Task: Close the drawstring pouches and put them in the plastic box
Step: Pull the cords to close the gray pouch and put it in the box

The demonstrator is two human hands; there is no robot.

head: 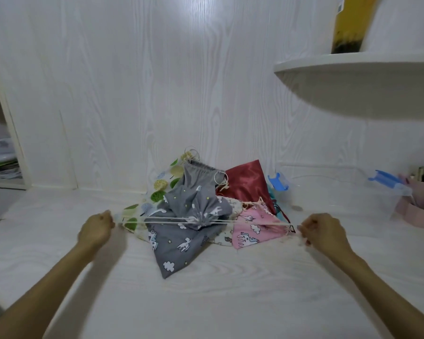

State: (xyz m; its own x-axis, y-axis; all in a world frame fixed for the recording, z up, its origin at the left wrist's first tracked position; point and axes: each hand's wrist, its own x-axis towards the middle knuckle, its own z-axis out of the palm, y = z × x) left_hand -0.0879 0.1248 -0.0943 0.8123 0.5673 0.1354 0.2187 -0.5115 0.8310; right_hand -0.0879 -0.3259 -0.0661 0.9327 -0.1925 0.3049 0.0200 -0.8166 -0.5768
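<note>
**Cords drawn tight on the grey pouch**

White worktop (pixel 206 289) carries a heap of pouches (pixel 245 182) by the wall. Left hand (pixel 96 231) and right hand (pixel 324 232), well apart, each pinch the cords (pixel 255 223) of the cinched grey pouch (pixel 181 243). Clear box (pixel 340 192), seemingly open, stands right.

Counted around the plastic box (pixel 333 192), clear with blue latches, one only:

- six pouches heaped just left of it: two grey (pixel 174 243), one pink (pixel 252 231), one red satin (pixel 247 182), one tree-print (pixel 162 184), one pale, mostly hidden
- one pink holder (pixel 421 204) just right
- two hands in front
</note>
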